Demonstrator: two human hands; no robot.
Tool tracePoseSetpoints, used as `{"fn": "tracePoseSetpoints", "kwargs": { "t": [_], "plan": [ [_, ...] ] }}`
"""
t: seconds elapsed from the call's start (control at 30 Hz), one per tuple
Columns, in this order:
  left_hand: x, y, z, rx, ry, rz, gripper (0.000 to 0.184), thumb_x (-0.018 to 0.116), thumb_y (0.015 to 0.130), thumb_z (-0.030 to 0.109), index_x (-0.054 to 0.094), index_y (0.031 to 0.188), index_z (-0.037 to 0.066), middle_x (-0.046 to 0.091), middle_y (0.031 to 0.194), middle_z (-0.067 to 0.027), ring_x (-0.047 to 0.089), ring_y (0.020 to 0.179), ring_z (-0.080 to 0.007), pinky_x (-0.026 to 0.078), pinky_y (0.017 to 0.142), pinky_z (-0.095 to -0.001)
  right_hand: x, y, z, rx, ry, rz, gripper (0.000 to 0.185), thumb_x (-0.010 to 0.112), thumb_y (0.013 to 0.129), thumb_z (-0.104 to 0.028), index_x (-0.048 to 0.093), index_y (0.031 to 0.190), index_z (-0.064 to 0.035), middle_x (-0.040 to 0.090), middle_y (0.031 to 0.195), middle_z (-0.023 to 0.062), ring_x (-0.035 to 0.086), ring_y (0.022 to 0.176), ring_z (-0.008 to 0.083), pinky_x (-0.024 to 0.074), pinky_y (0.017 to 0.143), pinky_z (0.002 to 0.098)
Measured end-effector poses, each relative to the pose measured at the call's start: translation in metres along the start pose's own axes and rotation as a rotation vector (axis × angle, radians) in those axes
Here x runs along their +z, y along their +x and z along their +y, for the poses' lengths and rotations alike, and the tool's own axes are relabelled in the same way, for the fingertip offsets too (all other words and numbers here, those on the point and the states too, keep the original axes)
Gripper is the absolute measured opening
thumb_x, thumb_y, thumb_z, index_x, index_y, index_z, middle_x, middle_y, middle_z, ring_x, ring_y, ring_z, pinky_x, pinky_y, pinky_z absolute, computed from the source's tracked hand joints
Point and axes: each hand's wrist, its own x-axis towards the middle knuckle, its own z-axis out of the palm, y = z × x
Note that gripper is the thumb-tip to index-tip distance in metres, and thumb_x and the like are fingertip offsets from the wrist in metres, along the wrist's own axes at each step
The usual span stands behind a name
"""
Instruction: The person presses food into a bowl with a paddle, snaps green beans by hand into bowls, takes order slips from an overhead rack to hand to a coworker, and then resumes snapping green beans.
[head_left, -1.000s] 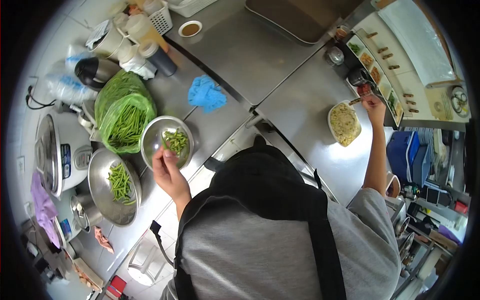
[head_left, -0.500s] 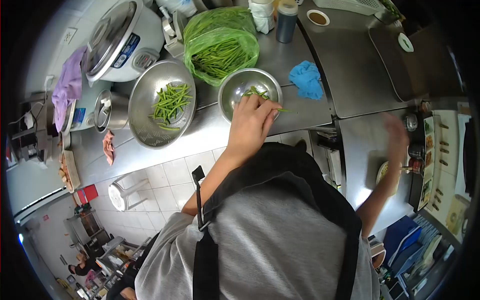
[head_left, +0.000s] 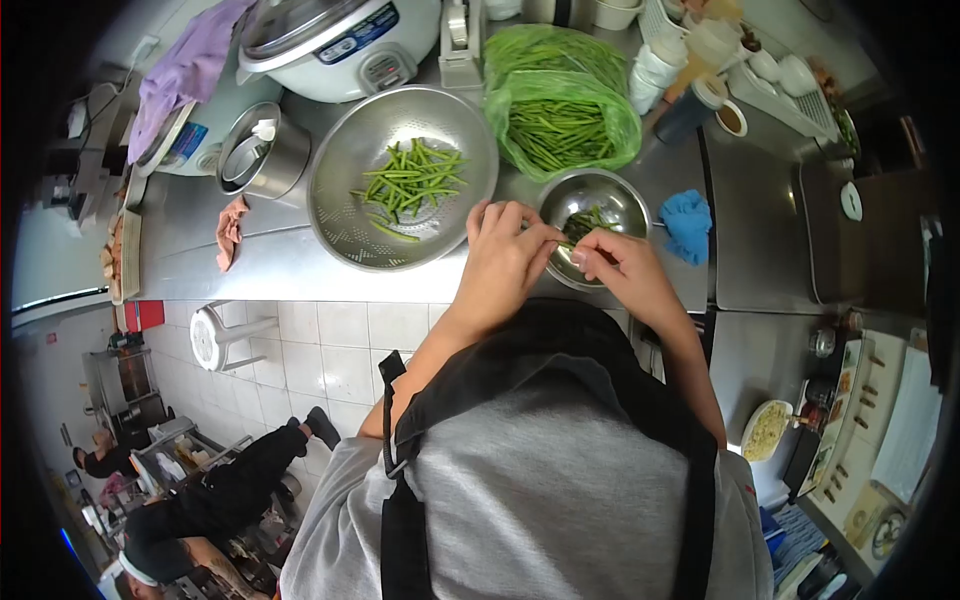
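Over the near edge of a small steel bowl (head_left: 628, 205), my left hand (head_left: 503, 255) and my right hand (head_left: 632, 275) meet fingertip to fingertip. Both are closed in a pinch on a thin green bean (head_left: 565, 244), mostly hidden by the fingers. Small green and dark scraps (head_left: 590, 220) lie inside that bowl. To the left, a wide perforated steel colander (head_left: 335, 215) holds a heap of short bean pieces (head_left: 410, 180). Behind the bowl, an open green plastic bag (head_left: 625, 150) is full of long green beans (head_left: 560, 135).
A blue cloth (head_left: 686, 227) lies right of the bowl. Dark sauce bottle (head_left: 690, 110) and brown sauce dish (head_left: 732, 118) stand behind. Left are a rice cooker (head_left: 370, 60), a steel pot (head_left: 285, 165) and a pink cloth (head_left: 229, 233). Another person (head_left: 210, 510) is at lower left.
My right hand has come in from the far right to meet my left hand at the bean. The view has shifted, and the person at lower left shows more fully.
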Motion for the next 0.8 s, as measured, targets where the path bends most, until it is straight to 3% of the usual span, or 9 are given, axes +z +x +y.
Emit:
{"fn": "tracePoseSetpoints", "kwargs": {
  "t": [0.1, 0.2, 0.27, 0.3, 0.47, 0.53, 0.6, 0.63, 0.8],
  "plan": [
    [-0.006, 0.001, -0.015, -0.127, -0.245, -0.097, 0.016, 0.067, 0.082, 0.011, 0.069, 0.098, 0.011, 0.055, 0.080, -0.0054, 0.054, 0.089, -0.0254, 0.041, 0.089, -0.0383, 0.019, 0.015, 0.022, 0.043, 0.369, 0.101, 0.021, 0.054, 0.095, -0.018, 0.060, 0.095, 0.0013, 0.063, 0.080, 0.0065, 0.059, 0.068, 0.0142, 0.0482, 0.063, 0.0277],
    [-0.001, 0.006, -0.014, -0.355, -0.551, -0.115, 0.017, 0.069, 0.084, 0.011, 0.069, 0.101, 0.007, 0.060, 0.075, -0.0034, 0.057, 0.077, -0.0164, 0.046, 0.073, -0.0279, 0.030, 0.023, 0.029, 0.107, 0.713, 0.204, 0.022, 0.048, 0.097, -0.020, 0.057, 0.100, 0.0002, 0.059, 0.080, 0.0062, 0.056, 0.067, 0.0134, 0.0480, 0.063, 0.0265],
    [0.010, 0.012, -0.019, -0.514, -0.914, -0.048, 0.016, 0.067, 0.087, 0.011, 0.066, 0.102, 0.003, 0.062, 0.081, -0.0005, 0.056, 0.079, -0.0098, 0.045, 0.074, -0.0245, 0.028, 0.024, 0.031, 0.143, 0.866, 0.308, 0.023, 0.046, 0.098, -0.021, 0.056, 0.102, -0.0004, 0.059, 0.081, 0.0069, 0.054, 0.065, 0.0129, 0.0480, 0.062, 0.0265],
    [0.017, 0.014, -0.021, -0.595, -1.097, -0.017, 0.017, 0.067, 0.089, 0.010, 0.065, 0.102, 0.001, 0.064, 0.084, 0.0009, 0.056, 0.080, -0.0064, 0.045, 0.075, -0.0228, 0.027, 0.022, 0.035, 0.186, 0.802, 0.265, 0.025, 0.044, 0.098, -0.022, 0.056, 0.103, -0.0004, 0.059, 0.081, 0.0069, 0.054, 0.064, 0.0125, 0.0479, 0.062, 0.0263],
    [0.037, 0.029, -0.018, -0.567, -1.085, 0.094, 0.012, 0.065, 0.090, 0.010, 0.060, 0.095, 0.001, 0.062, 0.080, 0.0007, 0.053, 0.074, -0.0044, 0.042, 0.070, -0.0200, 0.015, 0.017, 0.032, 0.334, 0.706, -0.044, 0.033, 0.040, 0.100, -0.026, 0.057, 0.110, 0.0002, 0.058, 0.080, 0.0063, 0.053, 0.063, 0.0111, 0.0475, 0.059, 0.0251],
    [0.042, 0.031, -0.017, -0.554, -0.941, 0.126, 0.012, 0.064, 0.090, 0.010, 0.060, 0.094, 0.000, 0.058, 0.071, 0.0017, 0.049, 0.064, -0.0041, 0.040, 0.060, -0.0194, 0.016, 0.014, 0.031, 0.300, 0.512, -0.051, 0.033, 0.043, 0.100, -0.027, 0.061, 0.106, -0.0002, 0.058, 0.073, 0.0030, 0.050, 0.058, 0.0095, 0.0438, 0.056, 0.0228],
    [0.044, 0.030, -0.015, -0.544, -0.907, 0.164, 0.012, 0.062, 0.092, 0.011, 0.058, 0.096, 0.000, 0.056, 0.070, 0.0018, 0.048, 0.064, -0.0046, 0.039, 0.060, -0.0202, 0.012, 0.015, 0.021, 0.238, 0.288, -0.057, 0.033, 0.045, 0.100, -0.027, 0.064, 0.100, -0.0005, 0.057, 0.069, 0.0009, 0.048, 0.055, 0.0087, 0.0417, 0.055, 0.0220],
    [0.046, 0.030, -0.013, -0.541, -0.892, 0.183, 0.011, 0.061, 0.092, 0.011, 0.057, 0.096, 0.001, 0.055, 0.070, 0.0018, 0.048, 0.064, -0.0048, 0.039, 0.059, -0.0206, 0.010, 0.012, 0.014, 0.240, 0.152, 0.006, 0.029, 0.050, 0.098, -0.025, 0.066, 0.091, -0.0014, 0.057, 0.063, 0.0015, 0.048, 0.053, 0.0092, 0.0405, 0.053, 0.0237],
    [0.057, 0.034, 0.000, -0.590, -1.029, 0.210, 0.014, 0.055, 0.096, 0.014, 0.054, 0.101, 0.001, 0.053, 0.072, 0.0016, 0.050, 0.067, -0.0059, 0.040, 0.061, -0.0214, 0.001, 0.006, 0.008, -0.002, -0.080, 0.058, 0.024, 0.055, 0.094, -0.021, 0.063, 0.087, -0.0001, 0.060, 0.065, 0.0093, 0.054, 0.055, 0.0145, 0.0433, 0.055, 0.0291]
  ]
}}
